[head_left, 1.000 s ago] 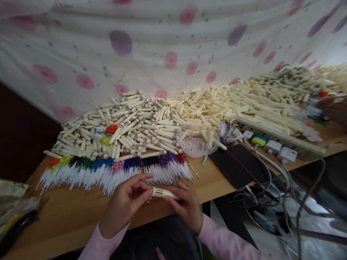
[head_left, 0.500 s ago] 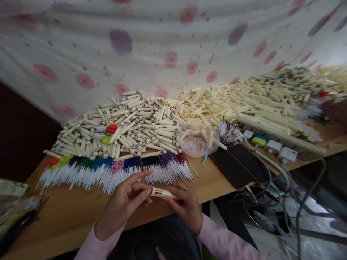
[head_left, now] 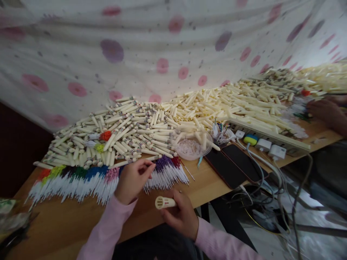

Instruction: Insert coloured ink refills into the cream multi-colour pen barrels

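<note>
My right hand [head_left: 181,216] is closed round a cream pen barrel [head_left: 164,202] near the table's front edge, its open ribbed end pointing left. My left hand [head_left: 133,177] reaches forward over a row of thin refills with coloured ends [head_left: 81,180], fingers pinched together at the dark blue and purple ones. What the fingertips hold is too small to see. Behind the row lies a heap of cream barrels with striped bands [head_left: 119,133].
A clear bowl of small parts [head_left: 191,146], a small cup of bits [head_left: 221,135], two phones [head_left: 233,164], a power strip with chargers [head_left: 271,141] and hanging cables lie to the right. Plain cream barrels [head_left: 244,104] heap further back. Another person's hand [head_left: 326,112] works at far right.
My left hand let go of the barrel and moved forward to the coloured refills. My right hand drew the barrel slightly back. The camera tilted a little.
</note>
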### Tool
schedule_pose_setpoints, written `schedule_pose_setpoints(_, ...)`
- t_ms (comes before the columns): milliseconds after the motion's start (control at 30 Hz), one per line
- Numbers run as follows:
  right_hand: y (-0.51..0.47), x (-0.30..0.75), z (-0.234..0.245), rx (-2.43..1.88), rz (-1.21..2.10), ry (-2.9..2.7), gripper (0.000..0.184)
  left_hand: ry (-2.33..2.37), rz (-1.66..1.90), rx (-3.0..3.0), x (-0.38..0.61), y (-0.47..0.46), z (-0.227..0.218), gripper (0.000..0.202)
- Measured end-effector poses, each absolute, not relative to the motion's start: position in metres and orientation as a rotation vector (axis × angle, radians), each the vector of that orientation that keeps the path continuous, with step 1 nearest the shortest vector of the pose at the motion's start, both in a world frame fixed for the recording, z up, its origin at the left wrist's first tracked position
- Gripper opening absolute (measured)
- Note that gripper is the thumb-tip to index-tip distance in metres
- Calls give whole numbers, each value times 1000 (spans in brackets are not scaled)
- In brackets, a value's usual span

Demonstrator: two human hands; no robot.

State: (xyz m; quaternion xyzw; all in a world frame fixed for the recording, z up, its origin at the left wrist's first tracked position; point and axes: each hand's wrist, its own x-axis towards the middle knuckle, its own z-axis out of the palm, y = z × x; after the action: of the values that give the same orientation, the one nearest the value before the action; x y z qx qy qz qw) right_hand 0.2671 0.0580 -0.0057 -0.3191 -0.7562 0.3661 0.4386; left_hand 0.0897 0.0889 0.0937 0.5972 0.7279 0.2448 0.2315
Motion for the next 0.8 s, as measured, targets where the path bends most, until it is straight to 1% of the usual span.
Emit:
schedule_pose_setpoints(133, 58, 264, -11, -714, 787, -1979, 13, 2110, 408, 1774, 112, 123, 67, 22)
schedule_pose_setpoints(300, 59, 262, -11, -600, 740, -2020, 15, 2247, 191, 1784, 120, 132, 48, 30)
schedule_pose_setpoints(467, 60, 262, -7, -599, 689, -2018, 22, 2218, 132, 1732, 117, 132, 44, 31)
schedule_pose_setpoints(800, 60, 260, -10, -536, 701, -1989, 26, 2304, 116, 1645, 131, 133, 50, 28)
